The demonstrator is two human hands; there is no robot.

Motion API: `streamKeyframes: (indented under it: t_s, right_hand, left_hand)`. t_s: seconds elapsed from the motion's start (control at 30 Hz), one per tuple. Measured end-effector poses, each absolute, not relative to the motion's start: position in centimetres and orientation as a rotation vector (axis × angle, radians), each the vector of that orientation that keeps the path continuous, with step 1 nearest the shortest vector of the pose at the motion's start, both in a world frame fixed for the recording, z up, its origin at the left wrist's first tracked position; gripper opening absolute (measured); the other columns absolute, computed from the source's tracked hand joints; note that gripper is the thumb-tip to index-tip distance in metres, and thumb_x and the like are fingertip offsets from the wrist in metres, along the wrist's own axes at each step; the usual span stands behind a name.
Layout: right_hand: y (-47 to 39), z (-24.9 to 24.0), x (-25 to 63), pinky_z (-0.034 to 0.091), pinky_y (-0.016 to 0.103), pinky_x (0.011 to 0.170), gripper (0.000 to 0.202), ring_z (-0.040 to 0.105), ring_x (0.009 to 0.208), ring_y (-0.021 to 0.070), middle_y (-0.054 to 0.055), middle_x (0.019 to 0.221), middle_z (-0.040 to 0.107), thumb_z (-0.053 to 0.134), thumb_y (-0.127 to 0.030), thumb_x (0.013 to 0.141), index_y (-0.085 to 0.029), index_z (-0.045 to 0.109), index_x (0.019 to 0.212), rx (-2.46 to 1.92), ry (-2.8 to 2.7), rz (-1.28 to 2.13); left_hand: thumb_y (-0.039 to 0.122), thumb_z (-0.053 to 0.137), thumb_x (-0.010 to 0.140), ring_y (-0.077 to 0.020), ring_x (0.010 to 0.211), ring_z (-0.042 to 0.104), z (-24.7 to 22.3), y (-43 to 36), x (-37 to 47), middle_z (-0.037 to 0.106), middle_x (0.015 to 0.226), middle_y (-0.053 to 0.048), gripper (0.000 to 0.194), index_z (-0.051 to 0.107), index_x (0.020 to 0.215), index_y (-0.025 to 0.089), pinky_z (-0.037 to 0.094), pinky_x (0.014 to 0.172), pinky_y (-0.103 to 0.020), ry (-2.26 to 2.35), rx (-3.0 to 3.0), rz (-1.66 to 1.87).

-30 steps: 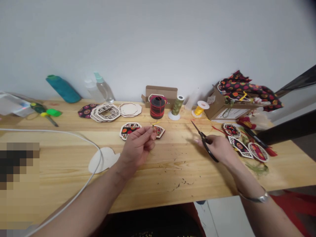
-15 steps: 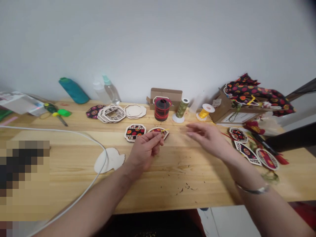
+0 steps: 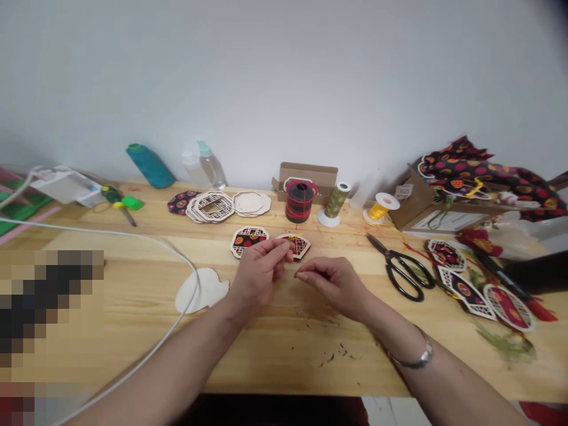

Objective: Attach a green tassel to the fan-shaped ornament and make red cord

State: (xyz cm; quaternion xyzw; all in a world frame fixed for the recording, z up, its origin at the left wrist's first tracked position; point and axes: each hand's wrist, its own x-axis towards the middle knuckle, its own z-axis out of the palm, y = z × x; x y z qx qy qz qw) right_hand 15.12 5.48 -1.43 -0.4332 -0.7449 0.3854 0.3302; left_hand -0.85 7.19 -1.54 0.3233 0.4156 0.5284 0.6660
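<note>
The fan-shaped ornament lies on the bench, just beyond the left hand, whose thumb and forefinger are pinched together; what they grip is too small to tell. The right hand, nearest to that ornament, also has its fingertips pressed together, contents unclear. Left of the ornament is an octagonal ornament; right of the right hand lie black-handled scissors.
</note>
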Motion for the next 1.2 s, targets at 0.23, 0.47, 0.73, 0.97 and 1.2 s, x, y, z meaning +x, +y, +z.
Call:
streamKeyframes:
  t_s: [0.23, 0.47, 0.73, 0.97, 1.2]
  right_hand:
    - [5.5, -0.1, 16.4, 0.045, 0.023, 0.062, 0.016, 0.060, 0.065, 0.0112, 0.004, 0.075, 0.070, 0.052, -0.021, 0.088, -0.019, 0.068, 0.088, -0.934, -2.056, 0.440]
    - [7.4, -0.9, 17.0, 0.044, 0.023, 0.056, 0.009, 0.055, 0.057, 0.0097, 0.000, 0.064, 0.066, 0.065, -0.024, 0.075, -0.017, 0.067, 0.070, -1.127, -1.654, 0.990]
    - [7.4, -2.2, 15.8, 0.046, 0.023, 0.055, 0.013, 0.054, 0.053, 0.0089, -0.001, 0.059, 0.064, 0.073, -0.028, 0.065, -0.016, 0.067, 0.068, -1.176, -1.283, 1.275]
    - [6.3, -1.6, 15.0, 0.049, 0.025, 0.058, 0.005, 0.059, 0.058, 0.0125, 0.002, 0.065, 0.069, 0.067, -0.023, 0.071, -0.018, 0.068, 0.068, -1.151, -1.517, 0.963]
    - [6.2, -2.0, 15.1, 0.049, 0.025, 0.057, 0.005, 0.060, 0.059, 0.0127, 0.002, 0.067, 0.070, 0.065, -0.022, 0.073, -0.019, 0.068, 0.071, -1.141, -1.638, 0.867]
  left_hand:
    - [0.024, 0.065, 0.072, -0.0076, 0.047, 0.041, -1.2, 6.8, -0.7, 0.059, 0.053, 0.000, 0.019, 0.066, 0.055, 0.015, 0.028, 0.046, -0.020, 1.187, 1.251, 0.892]
    - [0.027, 0.066, 0.073, -0.0073, 0.043, 0.038, -0.9, 6.1, -0.7, 0.057, 0.053, 0.000, 0.012, 0.070, 0.066, 0.017, 0.023, 0.042, -0.020, 0.847, 1.201, 0.649]
    - [0.029, 0.074, 0.066, -0.0016, 0.039, 0.032, -1.4, 6.9, -0.5, 0.054, 0.054, 0.002, 0.019, 0.065, 0.065, 0.012, 0.019, 0.039, -0.016, 0.879, 0.774, 0.971]
    - [0.030, 0.072, 0.067, -0.0020, 0.038, 0.033, -1.9, 7.1, -0.4, 0.055, 0.053, 0.002, 0.020, 0.064, 0.064, 0.011, 0.022, 0.038, -0.017, 1.012, 0.833, 1.076]
    - [0.030, 0.073, 0.065, -0.0027, 0.039, 0.035, -1.8, 7.0, -0.4, 0.056, 0.053, 0.001, 0.021, 0.065, 0.062, 0.011, 0.024, 0.038, -0.017, 1.026, 0.839, 1.080]
